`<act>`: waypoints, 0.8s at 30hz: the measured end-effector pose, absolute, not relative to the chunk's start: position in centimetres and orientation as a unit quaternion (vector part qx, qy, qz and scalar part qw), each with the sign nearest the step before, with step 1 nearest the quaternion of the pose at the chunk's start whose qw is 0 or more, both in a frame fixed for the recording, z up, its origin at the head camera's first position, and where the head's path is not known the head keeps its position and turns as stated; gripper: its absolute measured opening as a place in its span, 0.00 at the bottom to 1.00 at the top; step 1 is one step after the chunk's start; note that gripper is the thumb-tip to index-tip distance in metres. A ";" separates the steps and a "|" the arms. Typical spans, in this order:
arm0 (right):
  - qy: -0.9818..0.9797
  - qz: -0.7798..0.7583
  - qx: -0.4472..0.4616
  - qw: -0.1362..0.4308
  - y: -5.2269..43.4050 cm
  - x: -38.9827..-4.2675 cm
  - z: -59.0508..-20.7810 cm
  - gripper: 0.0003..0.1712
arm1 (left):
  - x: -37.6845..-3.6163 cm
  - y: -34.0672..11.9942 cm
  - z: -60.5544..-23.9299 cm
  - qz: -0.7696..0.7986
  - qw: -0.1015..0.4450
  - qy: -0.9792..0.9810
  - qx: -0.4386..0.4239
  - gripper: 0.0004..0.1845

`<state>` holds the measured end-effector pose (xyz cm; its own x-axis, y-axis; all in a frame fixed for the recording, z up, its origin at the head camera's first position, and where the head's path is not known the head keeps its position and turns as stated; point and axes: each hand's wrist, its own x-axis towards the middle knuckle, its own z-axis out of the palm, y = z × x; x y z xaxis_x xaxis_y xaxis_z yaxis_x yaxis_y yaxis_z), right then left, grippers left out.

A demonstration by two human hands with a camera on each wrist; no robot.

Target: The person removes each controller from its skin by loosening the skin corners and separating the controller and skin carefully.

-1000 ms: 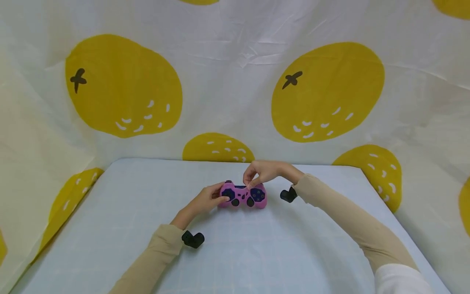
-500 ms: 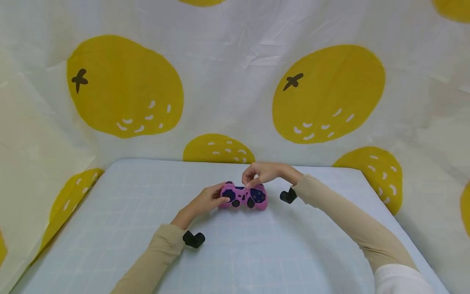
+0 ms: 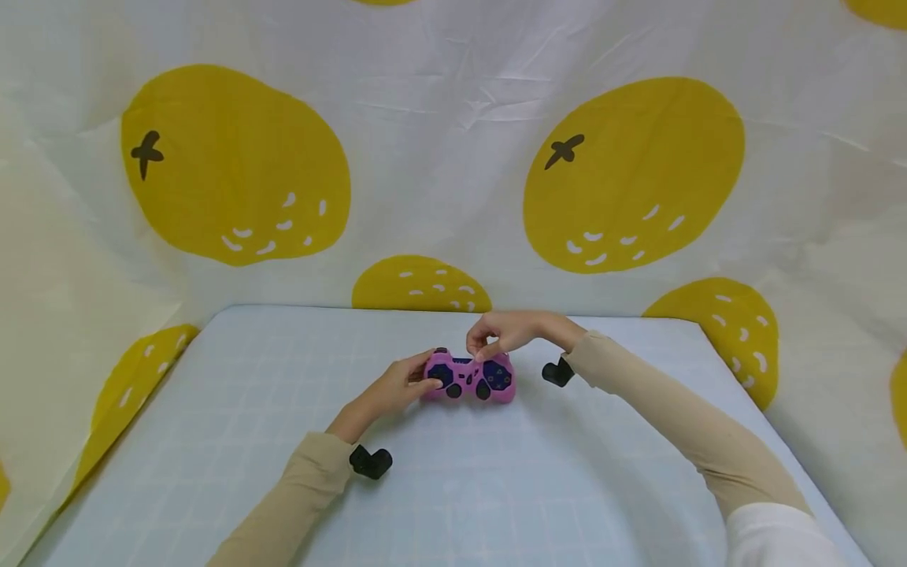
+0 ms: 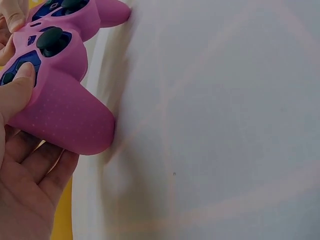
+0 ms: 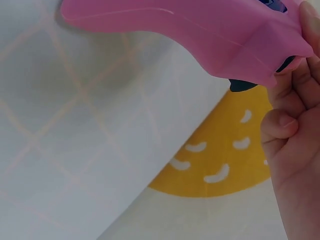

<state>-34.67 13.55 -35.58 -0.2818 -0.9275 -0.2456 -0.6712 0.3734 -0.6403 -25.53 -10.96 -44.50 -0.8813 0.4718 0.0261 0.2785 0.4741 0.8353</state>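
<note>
The tabletop (image 3: 496,488) is pale blue-white with a faint grid of lighter lines, and its rounded far corners sit at about ten and two o'clock. A cream cloth backdrop (image 3: 439,118) printed with large yellow citrus fruits hangs behind it and wraps round both sides. One big fruit (image 3: 234,165) with a dark stem mark is at eleven o'clock, another (image 3: 634,173) at one o'clock. A smaller half-hidden one (image 3: 420,285) peeks up just behind the tabletop's far edge at twelve o'clock.
</note>
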 end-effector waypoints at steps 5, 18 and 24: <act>0.785 -0.202 -0.504 0.298 13.7 -34.6 -35.2 0.08 | -25.6 -11.0 -44.3 0.464 0.103 0.851 0.223 0.35; 0.796 -0.168 -0.497 0.301 13.6 -33.6 -34.3 0.07 | -25.4 -11.1 -44.6 0.461 0.095 0.852 0.230 0.35; 0.802 -0.158 -0.495 0.293 13.8 -33.9 -34.1 0.08 | -25.4 -11.0 -44.5 0.463 0.094 0.851 0.228 0.36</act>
<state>-33.87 13.78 -34.11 -0.3380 -0.8872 -0.3142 -0.7016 0.4600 -0.5442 -25.38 -11.04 -44.47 -0.8782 0.4755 0.0512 0.3011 0.4667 0.8316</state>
